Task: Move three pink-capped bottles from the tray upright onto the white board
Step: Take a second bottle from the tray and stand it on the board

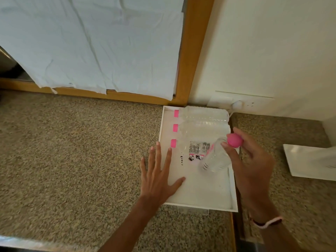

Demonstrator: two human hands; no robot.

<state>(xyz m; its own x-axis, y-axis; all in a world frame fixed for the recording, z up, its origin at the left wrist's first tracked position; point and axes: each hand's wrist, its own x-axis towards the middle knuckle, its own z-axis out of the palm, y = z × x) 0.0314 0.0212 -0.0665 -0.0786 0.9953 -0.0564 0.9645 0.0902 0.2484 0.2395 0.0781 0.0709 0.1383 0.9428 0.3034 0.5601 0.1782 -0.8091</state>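
A white tray point(200, 199) lies on the speckled counter. Three clear bottles with pink caps lie on their sides in its far half, caps to the left: a far bottle point(203, 113), a middle bottle point(201, 127) and a near bottle point(196, 147) with a printed label. My right hand point(252, 160) is shut on a fourth pink-capped bottle point(216, 159), gripped at the neck just under its cap and tilted over the tray's right side. My left hand point(158, 177) rests flat with fingers spread on the tray's left edge. The white board point(309, 160) lies to the right.
A wood-framed panel covered by a white cloth stands behind the counter. A cream wall with a white outlet plate point(241, 104) rises at the back right. A dark gap splits the counter between the tray and the board.
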